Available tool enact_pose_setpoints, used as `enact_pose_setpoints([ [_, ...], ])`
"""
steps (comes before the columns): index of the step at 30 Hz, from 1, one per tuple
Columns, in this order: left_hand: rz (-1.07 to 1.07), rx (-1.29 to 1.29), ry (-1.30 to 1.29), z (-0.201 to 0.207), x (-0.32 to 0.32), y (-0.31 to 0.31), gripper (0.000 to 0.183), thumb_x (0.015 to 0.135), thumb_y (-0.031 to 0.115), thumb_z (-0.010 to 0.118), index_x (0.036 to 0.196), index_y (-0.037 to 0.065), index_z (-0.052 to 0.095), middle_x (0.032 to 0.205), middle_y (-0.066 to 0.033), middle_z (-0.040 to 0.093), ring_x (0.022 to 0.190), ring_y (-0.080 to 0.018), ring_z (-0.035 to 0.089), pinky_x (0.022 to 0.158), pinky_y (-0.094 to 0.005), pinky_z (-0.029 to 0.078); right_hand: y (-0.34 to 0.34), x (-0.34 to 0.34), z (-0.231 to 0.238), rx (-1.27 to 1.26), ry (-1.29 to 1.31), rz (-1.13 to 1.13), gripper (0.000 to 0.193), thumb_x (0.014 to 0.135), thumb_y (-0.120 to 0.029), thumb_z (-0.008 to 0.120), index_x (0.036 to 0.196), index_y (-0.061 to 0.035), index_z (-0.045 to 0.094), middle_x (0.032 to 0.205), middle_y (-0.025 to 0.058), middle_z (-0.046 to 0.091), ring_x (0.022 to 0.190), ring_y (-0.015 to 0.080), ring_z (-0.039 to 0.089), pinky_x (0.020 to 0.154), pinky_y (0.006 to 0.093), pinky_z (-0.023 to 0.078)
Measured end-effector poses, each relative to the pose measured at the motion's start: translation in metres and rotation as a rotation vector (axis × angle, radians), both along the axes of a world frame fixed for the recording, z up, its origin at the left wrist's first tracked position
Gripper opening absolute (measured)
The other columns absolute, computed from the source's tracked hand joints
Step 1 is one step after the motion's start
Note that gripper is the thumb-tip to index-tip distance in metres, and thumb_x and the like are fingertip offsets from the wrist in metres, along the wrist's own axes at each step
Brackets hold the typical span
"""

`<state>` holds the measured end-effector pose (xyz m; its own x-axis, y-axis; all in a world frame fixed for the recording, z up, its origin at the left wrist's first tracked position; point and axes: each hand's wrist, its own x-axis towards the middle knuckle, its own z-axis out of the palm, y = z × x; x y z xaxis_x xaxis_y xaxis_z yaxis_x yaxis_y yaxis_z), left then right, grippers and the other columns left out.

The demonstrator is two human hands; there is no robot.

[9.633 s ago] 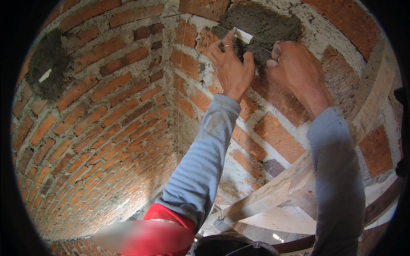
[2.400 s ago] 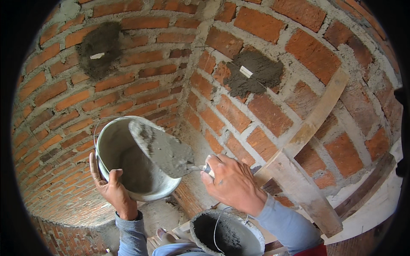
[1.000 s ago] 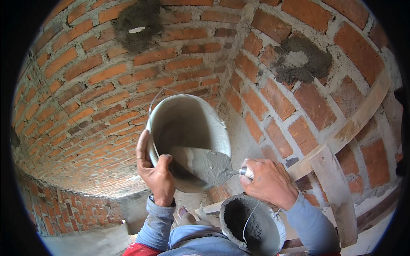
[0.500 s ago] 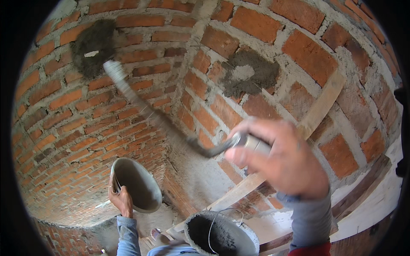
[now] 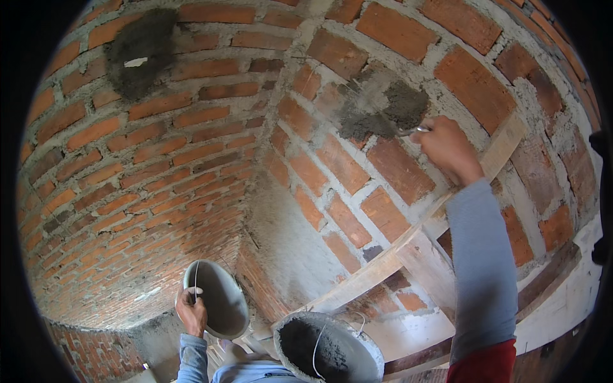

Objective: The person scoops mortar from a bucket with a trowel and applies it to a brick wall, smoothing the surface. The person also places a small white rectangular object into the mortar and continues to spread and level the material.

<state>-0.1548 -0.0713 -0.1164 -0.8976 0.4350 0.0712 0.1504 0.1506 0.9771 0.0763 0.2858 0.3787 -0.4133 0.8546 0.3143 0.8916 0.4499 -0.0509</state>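
Note:
My left hand (image 5: 191, 311) is closed on the rim and thin wire handle of a tilted grey bucket (image 5: 225, 307), low and left of centre. Up on the right-hand brick wall, my right hand (image 5: 450, 147) grips a trowel (image 5: 421, 129) at the lower right edge of a wet grey mortar patch (image 5: 408, 105). Little of the trowel shows beyond my fingers; its blade cannot be told from the mortar. A second bucket (image 5: 363, 348), with dark wet mortar (image 5: 316, 345) inside and a wire handle, stands in front of me, between my arms.
On the left brick wall (image 5: 150, 159) sits another dark mortar patch (image 5: 143, 35) with a pale chip (image 5: 135, 62) in it. The two walls meet at a corner. A wooden plank (image 5: 357, 284) slants along the right wall, joined by a shorter board (image 5: 426, 265).
My right hand has moved up and right with the trowel, from a blurred swing in mid-air to the right mortar patch. The left-hand bucket sits slightly lower and further right in view.

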Motion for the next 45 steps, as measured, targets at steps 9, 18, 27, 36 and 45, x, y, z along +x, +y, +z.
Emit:
enact_pose_setpoints([
  [9, -0.055, -0.008, -0.187, -0.03, 0.005, -0.013, 0.01, 0.087, -0.011, 0.058, 0.087, -0.001, 0.06, 0.131, -0.0117, 0.06, 0.09, -0.0112, 0.06, 0.08, -0.0263, 0.048, 0.028, -0.03, 0.001, 0.003, -0.104, -0.091, 0.033, 0.083, -0.018, 0.06, 0.094, 0.0112, 0.072, 0.107, 0.0337, 0.07, 0.103, 0.0467, 0.069, 0.089, 0.049, 0.054],
  [18, 0.006, -0.033, -0.134, -0.057, 0.006, -0.011, 0.005, 0.083, -0.002, 0.065, 0.086, -0.002, 0.062, 0.132, -0.0148, 0.06, 0.1, -0.0206, 0.062, 0.085, -0.0305, 0.049, 0.019, -0.012, 0.03, 0.337, -0.212, -0.156, 0.037, 0.084, -0.016, 0.07, 0.113, 0.0076, 0.071, 0.085, 0.0222, 0.072, 0.075, 0.0305, 0.072, 0.074, 0.0433, 0.057],
  [27, -0.141, 0.05, -0.294, -0.034, 0.009, -0.009, 0.014, 0.082, 0.011, 0.069, 0.082, -0.002, 0.063, 0.15, -0.0186, 0.045, 0.124, -0.0309, 0.057, 0.106, -0.0352, 0.041, -0.085, 0.001, 0.038, -0.227, 0.499, 0.296, 0.026, 0.09, -0.024, 0.071, 0.097, 0.0015, 0.072, 0.075, 0.0088, 0.069, 0.057, 0.0156, 0.064, 0.052, 0.0309, 0.051],
  [36, -0.196, -0.14, 0.286, -0.009, 0.031, 0.02, 0.037, 0.096, 0.041, 0.068, 0.088, 0.006, 0.073, 0.158, -0.023, 0.04, 0.146, -0.0447, 0.033, 0.121, -0.0535, 0.021, -0.009, 0.026, -0.018, -0.103, 0.461, -0.078, 0.038, 0.094, -0.032, 0.068, 0.118, -0.0034, 0.071, 0.079, -0.0007, 0.063, 0.062, 0.0067, 0.053, 0.054, 0.025, 0.041],
  [45, -0.793, -0.224, 0.245, -0.055, 0.058, 0.046, 0.039, 0.105, 0.041, 0.051, 0.092, 0.008, 0.068, 0.079, -0.0137, 0.065, 0.079, -0.0357, 0.062, 0.085, -0.0446, 0.046, 0.027, 0.055, -0.039, -0.048, 0.464, 0.079, 0.037, 0.099, -0.039, 0.067, 0.118, -0.0082, 0.07, 0.092, -0.003, 0.06, 0.082, 0.0085, 0.053, 0.075, 0.0305, 0.038],
])
